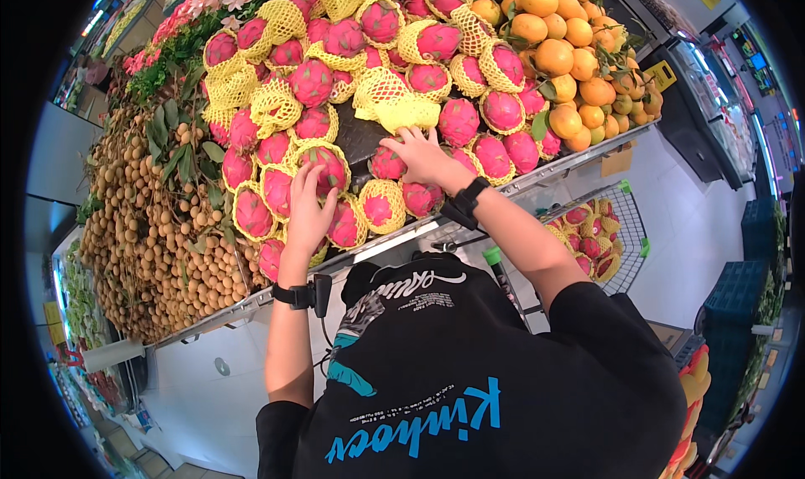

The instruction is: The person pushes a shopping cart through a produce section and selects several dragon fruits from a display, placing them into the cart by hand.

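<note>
My left hand [310, 215] rests with spread, curved fingers against a pink dragon fruit [329, 162] in a yellow foam net, near the front of the sloped display. To its right, my right hand [426, 158] reaches over another dragon fruit [386, 164], fingers apart. Its fingertips touch the lower edge of a crumpled yellow foam net [406, 115]; the undersides of the fingers are hidden. Between my hands a dark patch of the display board [359, 137] shows. Many more dragon fruits, some in nets and some bare, lie heaped around.
Small brown round fruits [159, 219] fill the left side of the stand, and oranges [553, 57] the right. A metal rail [390, 237] runs along the front edge. At my right stands a shopping cart [641, 227] holding netted dragon fruits [591, 236].
</note>
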A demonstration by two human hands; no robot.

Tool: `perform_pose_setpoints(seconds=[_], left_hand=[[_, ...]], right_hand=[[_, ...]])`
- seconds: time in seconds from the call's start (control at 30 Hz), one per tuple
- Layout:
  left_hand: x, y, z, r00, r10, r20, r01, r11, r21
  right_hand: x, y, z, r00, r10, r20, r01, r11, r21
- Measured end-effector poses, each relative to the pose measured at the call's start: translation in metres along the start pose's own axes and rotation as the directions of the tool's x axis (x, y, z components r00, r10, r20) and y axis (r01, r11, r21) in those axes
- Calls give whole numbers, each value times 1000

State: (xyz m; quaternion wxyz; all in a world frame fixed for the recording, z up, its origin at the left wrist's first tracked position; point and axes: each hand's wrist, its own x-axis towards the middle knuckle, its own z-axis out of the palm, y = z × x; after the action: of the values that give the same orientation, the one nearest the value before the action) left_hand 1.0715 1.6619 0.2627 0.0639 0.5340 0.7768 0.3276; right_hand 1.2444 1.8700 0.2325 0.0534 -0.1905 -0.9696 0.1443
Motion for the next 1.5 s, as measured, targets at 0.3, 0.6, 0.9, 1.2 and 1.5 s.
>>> perform_pose_setpoints(seconds=[0.3,0.6,0.9,1.2,1.5], left_hand=[[-33,-3,-9,995,-56,-79,46,992,-119],[-26,-13,16,971,-235,34,207,766,-609],[-24,-38,33,956,-289,46,275,829,-486],[37,33,74,984,-14,176,81,923,-376],[111,95,150,845,477,243,-444,878,-179]], right_hand=[[11,25,1,997,-60,49,42,950,310],[-36,-11,-3,917,113,381,-161,-772,616],[-91,11,-11,868,280,409,-32,-793,609],[-183,75,-30,822,506,263,234,-720,654],[-284,81,-40,659,711,247,458,-639,618]])
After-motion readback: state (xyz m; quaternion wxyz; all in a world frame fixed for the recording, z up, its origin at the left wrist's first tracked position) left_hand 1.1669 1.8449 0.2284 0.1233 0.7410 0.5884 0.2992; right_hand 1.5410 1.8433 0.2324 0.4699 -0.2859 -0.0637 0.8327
